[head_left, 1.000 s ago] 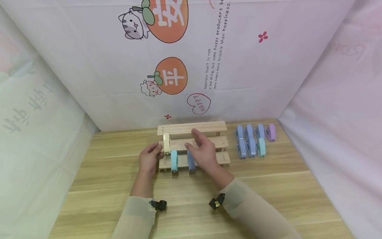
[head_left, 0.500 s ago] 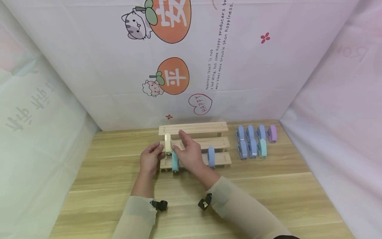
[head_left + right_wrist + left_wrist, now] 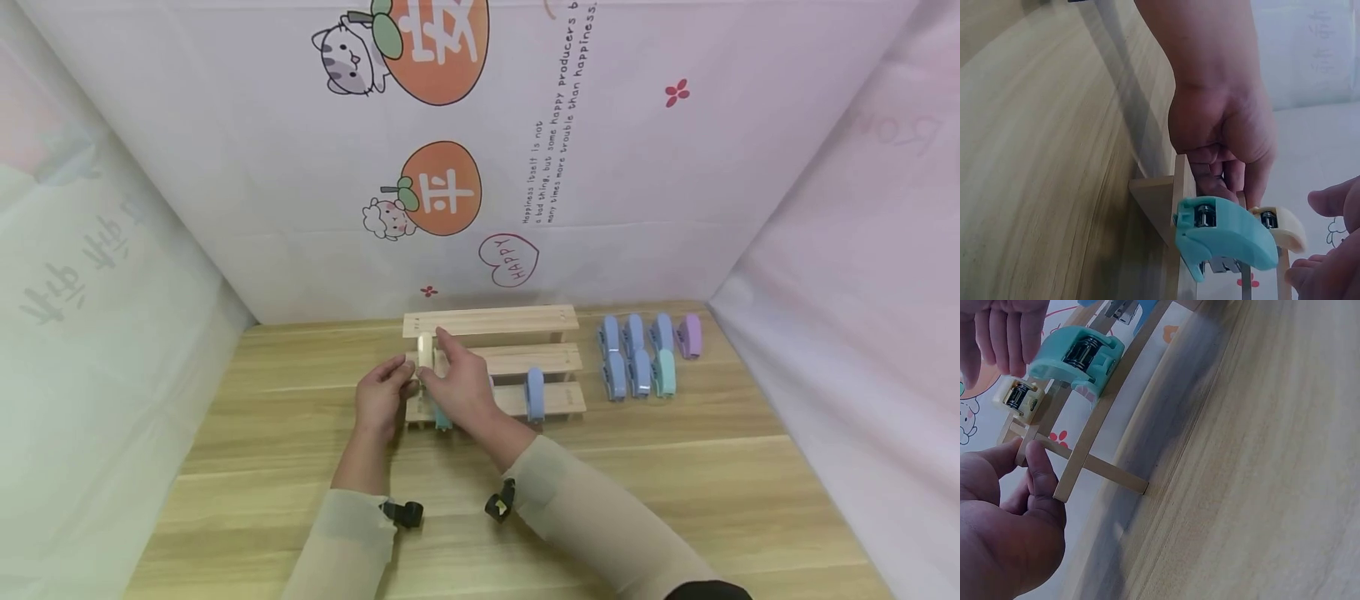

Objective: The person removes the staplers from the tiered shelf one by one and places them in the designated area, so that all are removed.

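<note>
A three-tier wooden rack (image 3: pixel 510 322) stands near the back wall. In the head view my left hand (image 3: pixel 379 402) is at its left end; in the left wrist view thumb and fingers pinch the end of the middle board. A cream mini stapler (image 3: pixel 425 348) sits on that board's left end. My right hand (image 3: pixel 467 388) is beside it, fingers extended; the right wrist view shows a gap between hand and cream stapler (image 3: pixel 1282 228). The teal stapler (image 3: pixel 1225 231) sits on the lowest board, partly covered by my right hand in the head view. Farther right sits a blue stapler (image 3: pixel 535 393).
Right of the rack, on the wooden table (image 3: pixel 300 467), several staplers stand in two rows: blue ones (image 3: pixel 615 375), a mint one (image 3: pixel 664 372) and a purple one (image 3: pixel 690 336). Printed white cloth (image 3: pixel 615 167) encloses the back and sides.
My right hand has moved left along the rack to the cream stapler, uncovering the blue stapler on the lowest board and covering more of the teal one. My left hand keeps its hold.
</note>
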Demonstrator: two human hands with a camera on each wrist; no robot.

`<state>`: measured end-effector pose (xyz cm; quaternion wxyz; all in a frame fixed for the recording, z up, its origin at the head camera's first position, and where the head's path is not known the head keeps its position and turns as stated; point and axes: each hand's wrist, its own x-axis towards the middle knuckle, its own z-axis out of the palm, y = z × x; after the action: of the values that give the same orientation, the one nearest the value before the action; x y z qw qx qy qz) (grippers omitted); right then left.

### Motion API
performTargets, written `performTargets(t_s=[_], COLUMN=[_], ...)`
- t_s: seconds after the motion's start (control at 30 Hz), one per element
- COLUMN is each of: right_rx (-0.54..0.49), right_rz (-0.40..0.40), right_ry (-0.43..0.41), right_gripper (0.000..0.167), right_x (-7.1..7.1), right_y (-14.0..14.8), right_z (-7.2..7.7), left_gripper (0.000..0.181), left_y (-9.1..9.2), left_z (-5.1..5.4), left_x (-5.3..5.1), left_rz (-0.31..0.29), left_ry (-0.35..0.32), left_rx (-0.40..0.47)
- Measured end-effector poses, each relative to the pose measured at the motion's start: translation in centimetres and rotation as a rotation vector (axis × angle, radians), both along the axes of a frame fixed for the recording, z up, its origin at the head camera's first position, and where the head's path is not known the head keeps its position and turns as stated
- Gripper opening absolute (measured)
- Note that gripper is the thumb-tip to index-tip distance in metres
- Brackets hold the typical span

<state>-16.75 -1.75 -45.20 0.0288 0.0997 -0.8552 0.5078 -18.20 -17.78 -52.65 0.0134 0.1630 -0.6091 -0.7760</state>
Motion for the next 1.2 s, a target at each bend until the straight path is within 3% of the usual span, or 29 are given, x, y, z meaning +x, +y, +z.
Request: performTargets(t_s=[0.17, 0.77, 0.97, 1.2], right_rx=[0.037, 0.175, 0.177, 0.104], right_rz=[-0.002, -0.022, -0.039, -0.097], right_ry=[-0.033, -0.006, -0.019, -0.009], right_gripper=[0.073, 0.073, 0.071, 0.068], right_x=[-0.5, -1.0, -1.1, -1.3], right_y=[-0.8, -2.3, -2.6, -2.6], right_z=[0.0, 0.0, -0.1, -0.6], left_gripper=[0.039, 0.038, 0.038, 0.038], left_y=[-0.1, -0.2, -0.1, 0.0], left_z=[0.1, 0.0, 0.0, 0.1], left_x=[0.0, 0.0, 0.0, -0.2], left_rz=[0.000, -0.006, -0.006, 0.018], left_ry=[-0.017, -0.006, -0.003, -0.007], left_rx=[-0.022, -0.024, -0.036, -0.036])
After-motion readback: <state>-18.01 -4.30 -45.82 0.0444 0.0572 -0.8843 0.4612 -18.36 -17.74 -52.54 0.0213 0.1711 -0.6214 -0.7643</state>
